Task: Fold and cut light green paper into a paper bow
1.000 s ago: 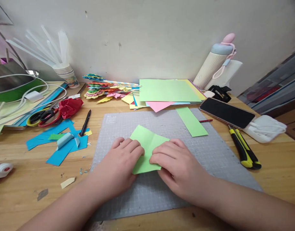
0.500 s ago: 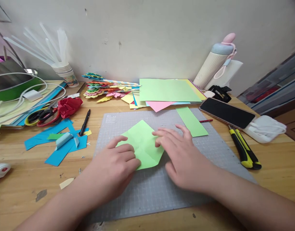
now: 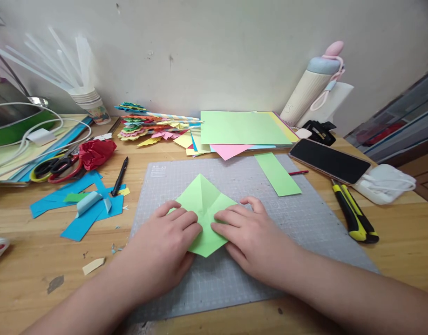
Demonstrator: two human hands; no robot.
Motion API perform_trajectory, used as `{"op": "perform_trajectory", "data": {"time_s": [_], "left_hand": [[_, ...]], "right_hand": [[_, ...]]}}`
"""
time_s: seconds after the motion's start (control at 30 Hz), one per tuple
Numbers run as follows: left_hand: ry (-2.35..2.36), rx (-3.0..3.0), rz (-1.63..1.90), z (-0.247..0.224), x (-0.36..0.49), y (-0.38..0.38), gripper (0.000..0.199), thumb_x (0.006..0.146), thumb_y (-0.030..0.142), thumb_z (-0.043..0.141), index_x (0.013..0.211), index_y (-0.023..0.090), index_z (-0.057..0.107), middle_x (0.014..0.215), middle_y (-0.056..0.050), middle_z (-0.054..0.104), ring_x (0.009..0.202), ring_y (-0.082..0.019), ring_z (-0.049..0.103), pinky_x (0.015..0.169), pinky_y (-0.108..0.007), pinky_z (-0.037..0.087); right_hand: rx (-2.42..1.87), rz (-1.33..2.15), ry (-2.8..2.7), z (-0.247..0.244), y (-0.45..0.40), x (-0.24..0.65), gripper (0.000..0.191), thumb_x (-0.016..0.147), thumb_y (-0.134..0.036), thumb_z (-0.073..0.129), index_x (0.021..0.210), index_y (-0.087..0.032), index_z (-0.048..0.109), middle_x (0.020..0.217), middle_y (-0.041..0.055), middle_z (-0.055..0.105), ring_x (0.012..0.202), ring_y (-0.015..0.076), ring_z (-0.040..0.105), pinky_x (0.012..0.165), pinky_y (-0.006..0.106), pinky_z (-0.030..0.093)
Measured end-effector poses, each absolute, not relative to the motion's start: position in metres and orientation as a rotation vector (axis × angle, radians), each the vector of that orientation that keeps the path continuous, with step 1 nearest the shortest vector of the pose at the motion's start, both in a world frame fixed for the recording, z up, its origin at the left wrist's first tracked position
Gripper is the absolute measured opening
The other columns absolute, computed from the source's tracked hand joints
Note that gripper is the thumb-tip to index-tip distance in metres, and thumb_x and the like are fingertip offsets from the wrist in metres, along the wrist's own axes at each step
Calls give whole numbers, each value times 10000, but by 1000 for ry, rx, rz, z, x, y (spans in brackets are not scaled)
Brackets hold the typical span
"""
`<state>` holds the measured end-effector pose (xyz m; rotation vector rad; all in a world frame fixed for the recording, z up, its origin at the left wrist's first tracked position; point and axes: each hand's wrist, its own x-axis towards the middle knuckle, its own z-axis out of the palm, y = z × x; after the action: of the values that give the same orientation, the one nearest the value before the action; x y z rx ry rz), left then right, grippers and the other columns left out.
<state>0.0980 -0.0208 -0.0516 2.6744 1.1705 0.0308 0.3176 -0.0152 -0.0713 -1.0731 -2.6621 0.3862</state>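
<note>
A green square of paper (image 3: 207, 235) with crease lines lies cornerwise on the grey cutting mat (image 3: 248, 274). My left hand (image 3: 172, 237) rests on its left side, fingers bent and pressed together on the paper; the thumb is partly hidden. From the right, my right hand (image 3: 250, 235) holds the paper's right corner, with fingertips on top and the thumb at the lower edge. A green paper strip (image 3: 278, 174) lies on the mat beyond my right hand, over a thin red stick (image 3: 299, 173).
Blue paper scraps (image 3: 81, 223), a black pen (image 3: 120, 177) and scissors (image 3: 60, 167) lie left. Behind are stacked coloured sheets (image 3: 245, 128) and paper flowers (image 3: 140, 123). On the right are a phone (image 3: 329, 160), a white case (image 3: 384, 184) and a yellow-black cutter (image 3: 355, 214).
The green paper has turned so one corner points toward me, and its creases show more. My right hand has moved down and slightly left along it. The view has shifted slightly.
</note>
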Motion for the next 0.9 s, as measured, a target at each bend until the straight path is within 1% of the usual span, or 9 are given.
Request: {"op": "perform_trajectory", "data": {"time_s": [0.1, 0.17, 0.23, 0.37, 0.5, 0.57, 0.7, 0.8, 0.9], "left_hand": [[1138, 2679, 68, -49, 99, -23, 212, 762, 130, 480, 888, 218, 626, 871, -19, 623, 841, -205, 574, 968, -464, 344], [1121, 2676, 75, -48, 100, -23, 182, 752, 129, 484, 841, 214, 619, 833, -16, 614, 819, -202, 562, 943, -451, 360], [1130, 2665, 65, -48, 100, -23, 174, 738, 131, 500, 844, 207, 614, 841, -23, 611, 830, -208, 556, 933, -450, 365], [1146, 2650, 27, -51, 99, -21, 276, 737, 108, 507, 967, 214, 617, 908, -36, 613, 884, -227, 552, 927, -453, 363], [1135, 2647, 0, -50, 98, -19, 375, 706, 55, 481, 998, 237, 630, 908, -34, 605, 893, -236, 541, 887, -450, 380], [1129, 2645, -1, -49, 99, -18, 385, 703, 55, 485, 1001, 244, 638, 901, -35, 602, 886, -239, 537, 868, -445, 389], [1115, 2595, 60, -50, 99, -17, 358, 741, 66, 495, 1006, 257, 643, 899, -28, 609, 883, -227, 545, 854, -428, 390], [1171, 2476, 188, -55, 100, -16, 286, 771, 80, 515, 956, 253, 647, 906, -13, 627, 889, -206, 561, 845, -401, 395], [1288, 2290, 295, -59, 101, -12, 127, 862, 211, 537, 849, 242, 659, 869, -2, 634, 861, -190, 573, 805, -371, 408]], "right_hand": [[-1052, 421, -2659, -68, -17, 317, 196, 836, -134, 553, 973, -206, 673, 990, 27, 687, 960, 201, 572, 965, 443, 204], [-1040, 448, -2667, -67, -18, 316, 177, 822, -132, 552, 929, -204, 674, 936, 19, 680, 928, 192, 568, 951, 431, 212], [-1050, 470, -2670, -66, -18, 315, 187, 801, -132, 561, 939, -199, 668, 932, 24, 669, 913, 193, 561, 940, 425, 217], [-1085, 472, -2683, -67, -17, 315, 275, 771, -128, 581, 1031, -190, 646, 972, 45, 638, 926, 207, 542, 915, 418, 228], [-1084, 439, -2686, -70, -15, 317, 283, 773, -100, 568, 1016, -211, 662, 934, 34, 609, 904, 198, 528, 899, 415, 227], [-1081, 440, -2677, -72, -15, 318, 309, 772, -82, 561, 1023, -225, 669, 928, 28, 605, 899, 193, 526, 897, 416, 224], [-1095, 470, -2641, -70, -15, 318, 304, 788, -81, 559, 1019, -234, 685, 913, 24, 610, 879, 185, 532, 887, 410, 229], [-1123, 539, -2599, -66, -14, 316, 160, 859, -184, 571, 949, -234, 694, 890, 20, 618, 870, 187, 540, 869, 402, 239], [-1197, 605, -2516, -65, -12, 314, 147, 911, -231, 532, 869, -222, 674, 847, 3, 622, 845, 180, 543, 842, 384, 257]]}}
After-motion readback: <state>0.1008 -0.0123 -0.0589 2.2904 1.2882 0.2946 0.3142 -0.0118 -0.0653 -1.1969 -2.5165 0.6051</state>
